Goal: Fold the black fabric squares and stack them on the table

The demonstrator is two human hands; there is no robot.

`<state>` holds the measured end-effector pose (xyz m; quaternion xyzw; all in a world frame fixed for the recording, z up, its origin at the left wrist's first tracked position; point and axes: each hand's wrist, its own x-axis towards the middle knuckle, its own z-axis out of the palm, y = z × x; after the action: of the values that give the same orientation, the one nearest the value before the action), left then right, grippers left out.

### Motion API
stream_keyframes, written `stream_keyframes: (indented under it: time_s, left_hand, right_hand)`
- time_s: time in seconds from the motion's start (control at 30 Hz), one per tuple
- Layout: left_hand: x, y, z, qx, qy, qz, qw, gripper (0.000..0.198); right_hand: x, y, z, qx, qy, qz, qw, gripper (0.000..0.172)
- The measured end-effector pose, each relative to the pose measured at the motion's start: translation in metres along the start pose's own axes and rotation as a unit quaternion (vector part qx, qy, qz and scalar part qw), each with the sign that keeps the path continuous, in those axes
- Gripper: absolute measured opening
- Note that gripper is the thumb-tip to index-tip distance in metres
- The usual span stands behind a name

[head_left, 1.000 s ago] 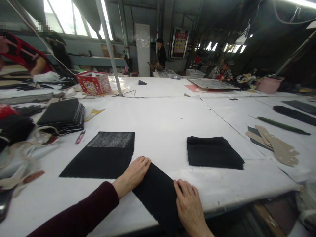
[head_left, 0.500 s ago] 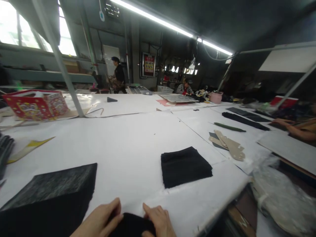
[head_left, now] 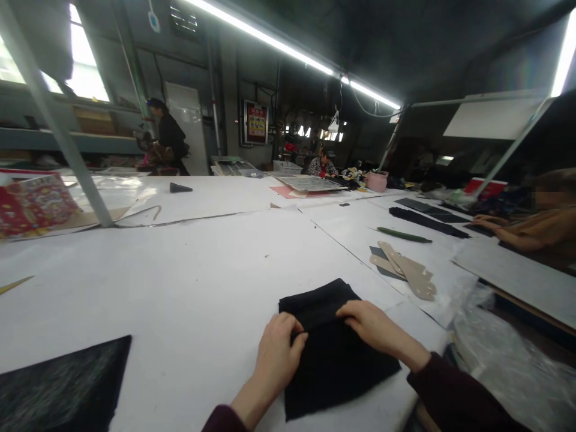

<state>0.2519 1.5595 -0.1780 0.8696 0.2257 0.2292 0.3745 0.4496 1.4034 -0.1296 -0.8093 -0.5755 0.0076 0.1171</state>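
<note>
My left hand [head_left: 279, 347] pinches the near-left edge of a piece of black fabric [head_left: 344, 369] between thumb and fingers. Across from it, my right hand [head_left: 371, 324] grips the same piece at its upper right edge. This piece lies over a stack of black fabric [head_left: 317, 300], whose far end shows beyond my fingers; the rest is covered. To the left, on the white table [head_left: 202, 312], lies a larger black sheet [head_left: 63, 387] with a greyish sheen, apart from both hands.
Beige templates [head_left: 405, 271] and a green tapered object [head_left: 404, 234] lie right of the stack. Clear plastic wrap [head_left: 508, 354] bulges by the table's right edge. A co-worker [head_left: 535, 234] handles dark pieces at far right. A metal pole [head_left: 67, 132] rises at left, beside a red patterned box [head_left: 33, 204].
Both hands have moved forward and right, bringing the black fabric piece from the near edge onto the stack. The view has turned right. A person in the background has moved left in view.
</note>
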Motion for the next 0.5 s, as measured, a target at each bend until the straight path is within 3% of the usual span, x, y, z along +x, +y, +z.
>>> stream_keyframes:
  time_s: [0.1, 0.23, 0.4, 0.5]
  left_hand:
    - [0.038, -0.001, 0.026, 0.054, 0.079, 0.031, 0.995, 0.006]
    - [0.070, -0.022, 0.043, 0.065, 0.057, 0.001, 0.996, 0.008]
    - [0.080, -0.043, 0.038, 0.055, 0.010, -0.029, 0.998, 0.015]
    - [0.079, -0.047, 0.025, 0.061, -0.015, -0.036, 0.997, 0.025]
  right_hand:
    - [0.046, 0.025, 0.009, -0.084, 0.021, 0.020, 0.996, 0.035]
    - [0.079, 0.039, 0.052, -0.095, 0.050, 0.040, 0.993, 0.035]
    - [0.071, 0.050, 0.107, -0.063, 0.079, 0.022, 0.995, 0.044]
    - [0.069, 0.070, 0.130, -0.004, 0.169, -0.062, 0.984, 0.055]
